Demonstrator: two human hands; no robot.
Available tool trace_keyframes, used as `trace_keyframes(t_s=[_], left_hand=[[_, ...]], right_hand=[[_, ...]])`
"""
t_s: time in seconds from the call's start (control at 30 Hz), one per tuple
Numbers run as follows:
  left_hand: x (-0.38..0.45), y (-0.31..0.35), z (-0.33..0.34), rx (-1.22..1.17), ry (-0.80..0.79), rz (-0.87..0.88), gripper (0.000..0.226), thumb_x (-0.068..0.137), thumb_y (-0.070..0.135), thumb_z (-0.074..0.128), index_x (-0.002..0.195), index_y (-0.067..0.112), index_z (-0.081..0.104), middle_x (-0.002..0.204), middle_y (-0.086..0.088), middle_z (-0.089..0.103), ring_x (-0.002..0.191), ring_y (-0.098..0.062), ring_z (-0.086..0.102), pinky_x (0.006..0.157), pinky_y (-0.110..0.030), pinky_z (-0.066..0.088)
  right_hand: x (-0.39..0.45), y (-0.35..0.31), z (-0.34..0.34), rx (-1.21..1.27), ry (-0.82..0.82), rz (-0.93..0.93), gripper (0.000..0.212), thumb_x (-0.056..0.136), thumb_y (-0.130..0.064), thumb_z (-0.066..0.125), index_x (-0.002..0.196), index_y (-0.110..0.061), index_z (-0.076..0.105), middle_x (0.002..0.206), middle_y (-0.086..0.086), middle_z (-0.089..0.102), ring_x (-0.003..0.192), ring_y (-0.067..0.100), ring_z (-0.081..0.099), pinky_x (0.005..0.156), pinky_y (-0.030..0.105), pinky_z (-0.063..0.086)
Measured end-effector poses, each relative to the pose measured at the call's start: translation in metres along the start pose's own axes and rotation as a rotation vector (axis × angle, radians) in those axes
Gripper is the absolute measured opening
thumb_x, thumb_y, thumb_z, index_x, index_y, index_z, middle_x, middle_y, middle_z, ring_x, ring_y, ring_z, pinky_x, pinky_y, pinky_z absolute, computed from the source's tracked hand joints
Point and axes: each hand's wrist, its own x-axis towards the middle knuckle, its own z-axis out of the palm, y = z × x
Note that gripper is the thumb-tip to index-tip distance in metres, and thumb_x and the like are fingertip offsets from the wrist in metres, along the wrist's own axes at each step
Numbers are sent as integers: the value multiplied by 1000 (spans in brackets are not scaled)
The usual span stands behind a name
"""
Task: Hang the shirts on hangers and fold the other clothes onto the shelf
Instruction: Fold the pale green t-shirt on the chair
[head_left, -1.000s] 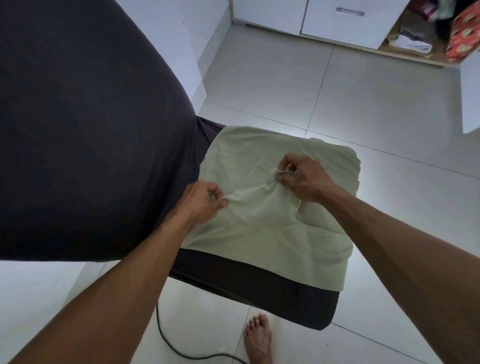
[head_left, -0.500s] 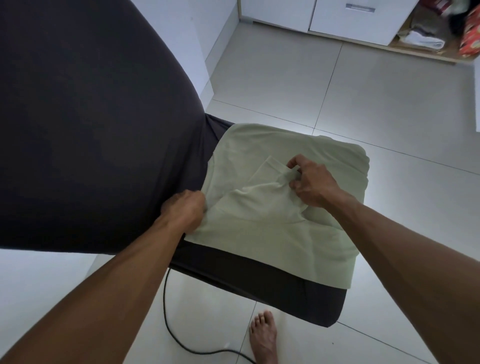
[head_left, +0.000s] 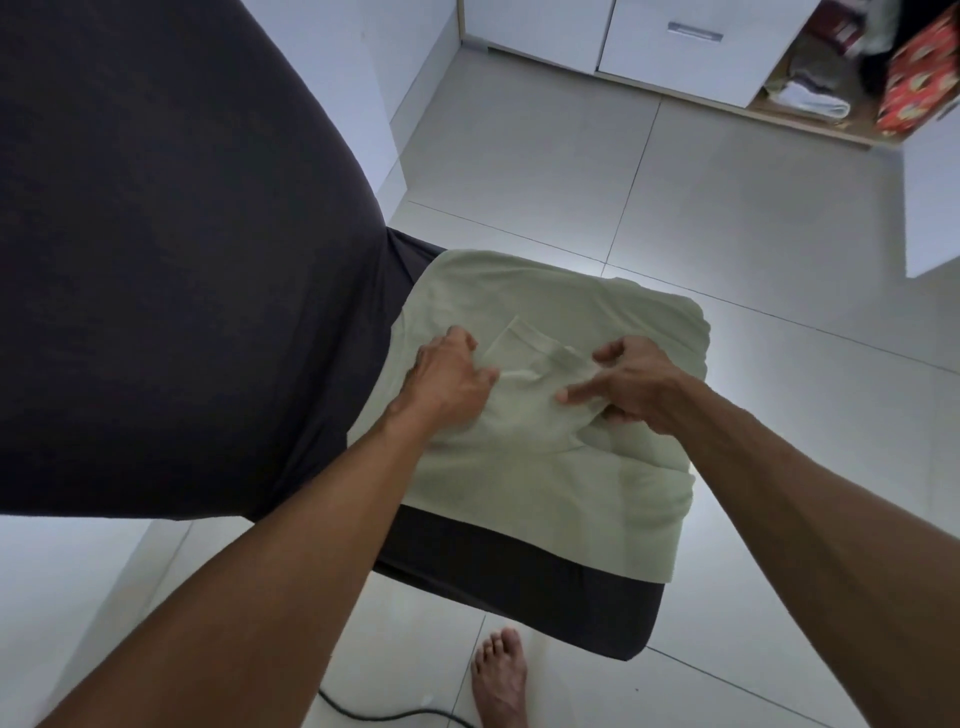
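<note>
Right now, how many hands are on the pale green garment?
2. The left hand presses its left side; the right hand touches the fold near the middle of the pale green garment.

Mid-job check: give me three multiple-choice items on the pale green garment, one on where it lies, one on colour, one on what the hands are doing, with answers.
1. The pale green cloth garment lies on:
A. the dark padded surface
B. the floor
C. a shelf

2. The folded towel in the open cabinet is:
A. red
B. white
C. black

3. The left hand and right hand are:
A. both on the garment
B. both off it
C. holding a hanger

Answers:
1 A, dark edge shows beneath it.
2 B, it is pale against the wood.
3 A, fingers touch its folds.
</note>
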Motion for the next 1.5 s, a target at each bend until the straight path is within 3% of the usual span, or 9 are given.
trace_keyframes(t_s=[0.17,0.27,0.47,0.6,0.73,0.83,0.9,1.03,1.5], left_hand=[[28,19,6,37,-53,-103,38,75,48,79,95,18,67,97,2,66,96,-22,63,95,-42,50],[34,29,4,-306,-97,-108,26,75,29,83,68,18,60,74,0,62,63,-17,58,66,-29,55],[8,9,-21,-824,-84,26,18,77,10,83,79,17,66,85,-6,71,77,-18,66,83,-40,56],[-26,-22,-50,-847,-219,114,37,55,2,87,76,14,59,81,-8,64,74,-18,65,75,-30,59],[-56,-52,-65,-333,-328,56,32,68,-28,64,82,1,63,86,-14,68,80,-19,64,69,-22,57],[-63,-66,-48,-56,-49,-37,19,81,-10,59,84,7,67,85,-5,68,80,-17,62,71,-26,52],[-63,-63,-34,-80,87,-111,4,84,13,67,87,14,66,85,0,67,82,-18,63,76,-33,52],[-57,-45,-7,-114,102,-177,41,78,45,78,102,20,56,95,6,61,91,-18,59,85,-37,50],[-23,-27,-3,-436,33,-251,65,73,11,86,127,26,53,108,-4,67,100,-22,67,93,-44,56]], right_hand=[[-2,4,-9,36,-167,30,38,65,0,90,99,3,72,87,23,72,72,29,62,75,45,58],[0,5,0,25,-55,-92,24,72,-6,86,93,-7,76,94,20,76,78,28,70,81,50,60],[-25,22,8,-88,194,-398,8,77,-18,80,83,-17,75,80,1,74,78,18,70,77,41,58],[-71,32,12,-164,32,-604,17,73,-21,86,83,-27,73,78,-8,71,71,10,64,71,30,53],[-101,56,14,-324,-358,-467,30,68,-48,88,85,-28,74,79,-6,71,74,11,64,72,26,52],[-99,79,20,-308,-176,-380,30,79,-52,77,81,-23,69,78,0,68,69,9,58,66,29,48],[-94,89,27,-307,-11,-295,28,84,-48,75,87,-24,62,87,-5,64,78,7,58,62,23,42],[-81,96,48,-80,197,-145,35,80,-47,78,92,-26,52,97,-1,61,91,21,58,70,30,42],[-55,93,52,266,211,-139,26,74,-18,84,85,-22,61,70,-1,60,71,20,63,69,48,62]])
